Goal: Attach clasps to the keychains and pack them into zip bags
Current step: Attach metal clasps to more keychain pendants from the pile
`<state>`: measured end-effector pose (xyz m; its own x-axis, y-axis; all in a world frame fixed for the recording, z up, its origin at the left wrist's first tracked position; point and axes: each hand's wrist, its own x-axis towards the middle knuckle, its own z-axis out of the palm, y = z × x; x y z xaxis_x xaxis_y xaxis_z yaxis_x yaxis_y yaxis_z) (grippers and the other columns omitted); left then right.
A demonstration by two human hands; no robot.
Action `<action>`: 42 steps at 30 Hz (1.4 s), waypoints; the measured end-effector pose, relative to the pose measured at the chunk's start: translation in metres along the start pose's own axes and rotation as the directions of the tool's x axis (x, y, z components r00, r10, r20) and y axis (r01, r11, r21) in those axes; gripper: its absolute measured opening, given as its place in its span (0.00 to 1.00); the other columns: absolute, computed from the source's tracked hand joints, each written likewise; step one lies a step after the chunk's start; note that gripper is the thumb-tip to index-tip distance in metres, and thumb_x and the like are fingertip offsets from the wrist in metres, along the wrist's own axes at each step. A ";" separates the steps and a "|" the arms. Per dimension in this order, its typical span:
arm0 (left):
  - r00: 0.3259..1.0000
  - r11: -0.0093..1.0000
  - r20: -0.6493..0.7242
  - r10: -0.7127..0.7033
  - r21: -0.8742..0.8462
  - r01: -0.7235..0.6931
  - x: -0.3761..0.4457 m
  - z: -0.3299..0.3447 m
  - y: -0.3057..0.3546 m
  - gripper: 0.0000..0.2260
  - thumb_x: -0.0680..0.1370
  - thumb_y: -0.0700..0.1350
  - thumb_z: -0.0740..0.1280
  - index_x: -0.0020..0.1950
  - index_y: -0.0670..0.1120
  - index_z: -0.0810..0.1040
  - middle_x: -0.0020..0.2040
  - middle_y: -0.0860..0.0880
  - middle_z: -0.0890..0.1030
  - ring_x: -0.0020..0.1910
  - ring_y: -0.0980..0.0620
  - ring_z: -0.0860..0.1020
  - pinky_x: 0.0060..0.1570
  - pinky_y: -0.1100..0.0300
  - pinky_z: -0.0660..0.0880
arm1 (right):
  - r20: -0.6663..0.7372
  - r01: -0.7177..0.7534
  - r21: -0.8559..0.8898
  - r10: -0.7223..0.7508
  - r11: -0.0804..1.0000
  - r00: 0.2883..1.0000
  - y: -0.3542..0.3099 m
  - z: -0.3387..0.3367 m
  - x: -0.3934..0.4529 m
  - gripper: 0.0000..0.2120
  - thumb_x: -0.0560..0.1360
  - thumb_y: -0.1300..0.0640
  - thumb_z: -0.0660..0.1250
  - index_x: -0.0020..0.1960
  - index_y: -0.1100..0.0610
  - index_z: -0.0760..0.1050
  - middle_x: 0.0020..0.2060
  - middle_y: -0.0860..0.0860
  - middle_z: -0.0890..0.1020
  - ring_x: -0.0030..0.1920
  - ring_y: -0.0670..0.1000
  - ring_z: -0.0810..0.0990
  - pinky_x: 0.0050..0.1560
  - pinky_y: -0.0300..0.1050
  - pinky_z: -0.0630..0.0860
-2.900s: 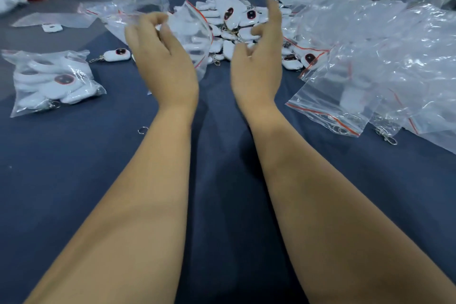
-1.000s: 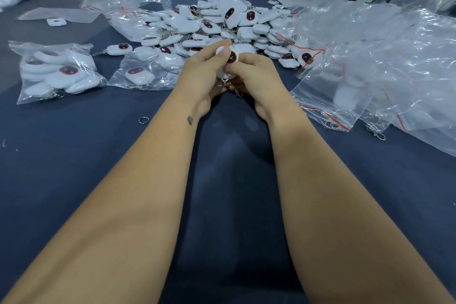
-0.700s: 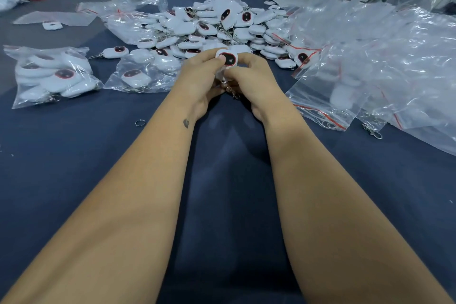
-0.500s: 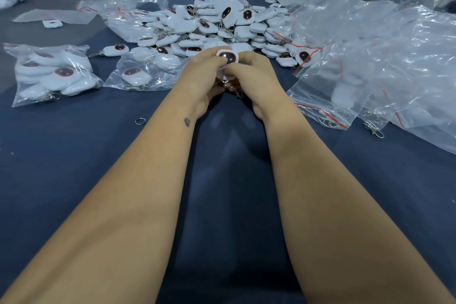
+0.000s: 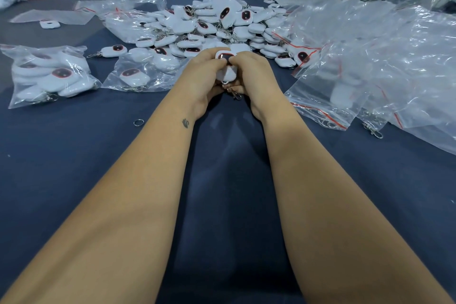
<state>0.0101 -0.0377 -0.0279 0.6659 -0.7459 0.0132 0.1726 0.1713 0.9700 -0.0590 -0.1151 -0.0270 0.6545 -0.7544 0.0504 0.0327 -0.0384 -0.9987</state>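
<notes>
A dark blue worktop (image 5: pixel 74 168) carries heaped clear zip bags (image 5: pixel 370 57) at right and a pile of white keychains (image 5: pixel 209 24) beyond. At centre, the left hand (image 5: pixel 204 79) and right hand (image 5: pixel 254 76) both pinch one keychain (image 5: pixel 225 66), its metal clasp (image 5: pixel 234 93) dangling below.

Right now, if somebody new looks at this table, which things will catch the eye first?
First, the two hands at the centre: the left hand and right hand grip a white keychain, its metal clasp hanging below. Behind them lies a big heap of keychains. Filled bags lie to the left, empty bags to the right.
</notes>
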 end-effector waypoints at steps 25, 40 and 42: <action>0.995 0.988 -0.090 0.048 0.152 -0.034 0.005 0.001 -0.005 0.12 0.79 0.36 0.61 0.36 0.46 0.73 0.24 0.55 0.75 0.25 0.58 0.74 0.32 0.63 0.74 | -0.032 0.030 -0.032 -0.031 0.999 0.999 0.002 0.002 -0.001 0.04 0.75 0.61 0.65 0.41 0.58 0.73 0.34 0.54 0.76 0.34 0.51 0.72 0.32 0.41 0.69; 0.975 0.949 -0.186 0.123 0.309 -0.061 0.005 0.008 -0.008 0.05 0.79 0.43 0.60 0.53 0.47 0.74 0.43 0.50 0.78 0.42 0.52 0.75 0.42 0.58 0.73 | -0.012 0.044 0.031 -0.043 0.999 0.999 0.000 0.002 -0.004 0.07 0.74 0.63 0.64 0.37 0.57 0.73 0.26 0.49 0.77 0.25 0.46 0.73 0.26 0.36 0.70; 0.968 0.940 -0.187 0.165 0.327 -0.097 0.003 0.008 -0.007 0.02 0.78 0.44 0.61 0.48 0.49 0.73 0.41 0.52 0.78 0.39 0.54 0.76 0.42 0.58 0.74 | -0.020 0.044 0.070 -0.043 0.997 0.999 0.000 0.002 -0.004 0.06 0.74 0.62 0.64 0.38 0.59 0.74 0.30 0.53 0.77 0.28 0.49 0.74 0.29 0.38 0.71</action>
<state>0.0050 -0.0458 -0.0328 0.8092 -0.5736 0.1269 -0.1392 0.0227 0.9900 -0.0602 -0.1103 -0.0268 0.6373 -0.7650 0.0929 0.1141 -0.0256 -0.9931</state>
